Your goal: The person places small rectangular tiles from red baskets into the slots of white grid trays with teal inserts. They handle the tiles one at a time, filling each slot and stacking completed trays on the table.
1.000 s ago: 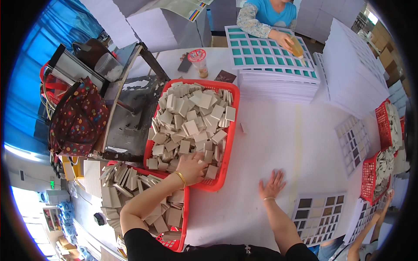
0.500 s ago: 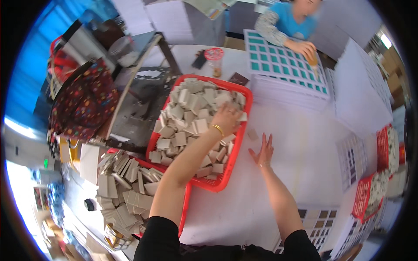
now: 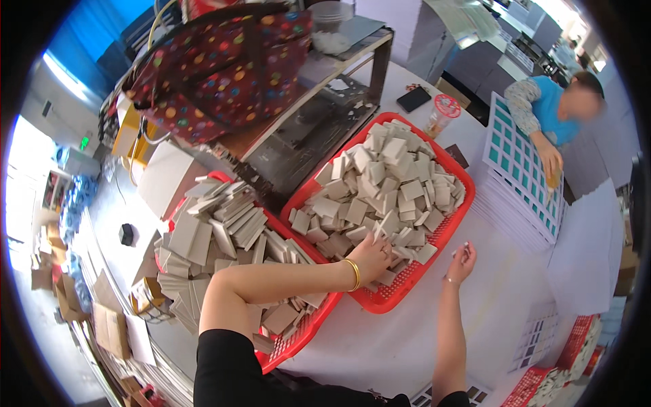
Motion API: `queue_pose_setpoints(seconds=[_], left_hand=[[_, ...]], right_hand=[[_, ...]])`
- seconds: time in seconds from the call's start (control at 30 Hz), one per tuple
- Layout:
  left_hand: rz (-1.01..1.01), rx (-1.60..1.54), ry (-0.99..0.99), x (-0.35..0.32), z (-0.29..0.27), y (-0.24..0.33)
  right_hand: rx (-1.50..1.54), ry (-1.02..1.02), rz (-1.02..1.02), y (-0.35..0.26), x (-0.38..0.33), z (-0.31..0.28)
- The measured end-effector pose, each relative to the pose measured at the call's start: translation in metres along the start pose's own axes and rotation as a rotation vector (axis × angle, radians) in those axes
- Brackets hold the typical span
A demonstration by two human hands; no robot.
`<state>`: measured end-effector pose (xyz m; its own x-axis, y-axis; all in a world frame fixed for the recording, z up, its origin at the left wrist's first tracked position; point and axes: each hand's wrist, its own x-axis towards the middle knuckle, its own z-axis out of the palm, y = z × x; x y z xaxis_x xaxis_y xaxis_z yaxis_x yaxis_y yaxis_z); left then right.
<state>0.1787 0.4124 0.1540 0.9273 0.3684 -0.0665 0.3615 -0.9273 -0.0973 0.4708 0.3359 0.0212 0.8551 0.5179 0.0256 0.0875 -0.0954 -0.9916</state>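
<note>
A red plastic basket in the middle holds a heap of small pale rectangular tiles. My left hand, with a gold bangle at its wrist, reaches into the near part of this heap. Its fingers curl down among the tiles, and what they grip is hidden. Just outside the basket's right side, above the white table, I hold my right hand with the fingers bent together. Whatever is between those fingertips is too small to make out.
A second red basket of larger tiles adjoins at left. Behind it a patterned bag rests on a worn stand. A phone and a lidded cup lie farther back. A co-worker handles stacked grid trays.
The view has swung left, so the baskets appear farther right. My left hand has moved toward the basket's near end. My right hand's spread fingers have closed.
</note>
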Motion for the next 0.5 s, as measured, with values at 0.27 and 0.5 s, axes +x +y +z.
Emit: queue_pose_setpoints(seconds=[0.27,0.5], left_hand=[[-0.342,-0.52,0.332,-0.023,-0.015,-0.079],[-1.002,-0.996,0.441,-0.064,0.051,-0.203]], right_hand=[[-0.517,-0.545,-0.841,-0.124,-0.105,0.051],[-0.185,-0.307,-0.149,-0.059,-0.111,0.038]])
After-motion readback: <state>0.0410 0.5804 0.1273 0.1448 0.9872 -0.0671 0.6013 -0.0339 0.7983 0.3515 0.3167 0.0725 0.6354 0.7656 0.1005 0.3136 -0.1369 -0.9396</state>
